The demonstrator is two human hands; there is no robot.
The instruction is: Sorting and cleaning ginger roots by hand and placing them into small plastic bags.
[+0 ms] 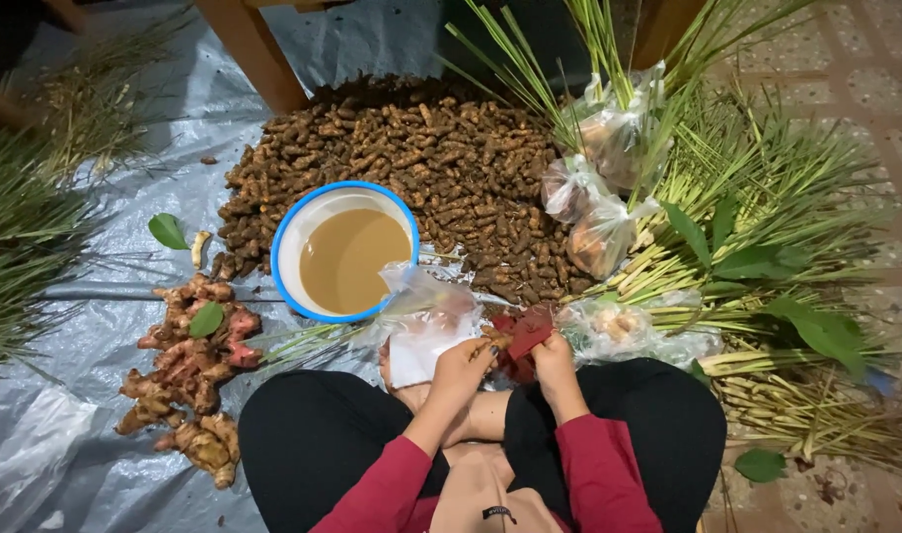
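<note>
Keep left hand pinching small root, right hand clasping red bag wide at six o'clock of basin.

Red item between the hands is indistinct.

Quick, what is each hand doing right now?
Left hand: closed on a small brown root.
Right hand: grip closed on a dark red bag.

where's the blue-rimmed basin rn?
In the head view, the blue-rimmed basin sits left of centre on the grey tarp, holding brown liquid. It rests against the front edge of the turmeric pile, with the ginger roots to its lower left.
</note>
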